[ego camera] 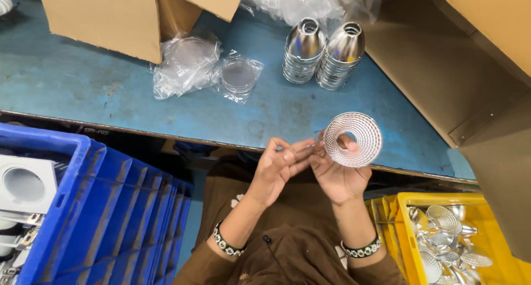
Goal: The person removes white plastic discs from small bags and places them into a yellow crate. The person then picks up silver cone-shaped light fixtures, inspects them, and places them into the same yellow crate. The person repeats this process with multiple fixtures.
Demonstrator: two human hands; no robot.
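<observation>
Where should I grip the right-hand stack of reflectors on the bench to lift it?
Grip the right stack by its ribbed lower rims, fingers on opposite sides, coming from above. The cones stand narrow end up and the polished top is smooth and tapered. The left stack touches it, so come from the front and the right.

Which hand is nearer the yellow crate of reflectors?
Right. The right hand, holding a faceted reflector, is just above-left of the yellow crate; the left hand is farther left.

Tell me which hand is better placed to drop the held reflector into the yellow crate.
Right, probably. The right hand already grips the silver ribbed reflector, and the yellow crate of similar reflectors sits on that same side, by the right forearm. The left hand only touches the reflector's edge with its fingertips.
</observation>
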